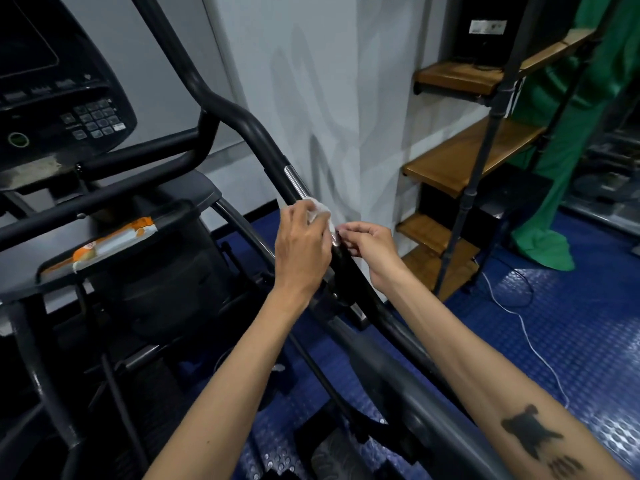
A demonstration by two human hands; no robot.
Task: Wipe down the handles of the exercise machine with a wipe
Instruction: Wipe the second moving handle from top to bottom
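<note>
While hands (332,244) hold wipe (320,211), packet (110,242) in tray (194,199)

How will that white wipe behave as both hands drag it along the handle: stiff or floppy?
Probably floppy: the wipe lies crumpled under the left hand and drapes over the handle. Likely very light, since the right hand pinches its edge with fingertips. It may bunch or slip on the shiny metal section.

Small gym room, likely home or studio. Exercise machine (145,209) with keypad console (52,98) up and left of the hands. Blue studded rubber floor (571,323) below and to their right. Wooden shelves (464,161) on pipe frame just right of them. Green cloth (561,168) hangs farther right.
</note>
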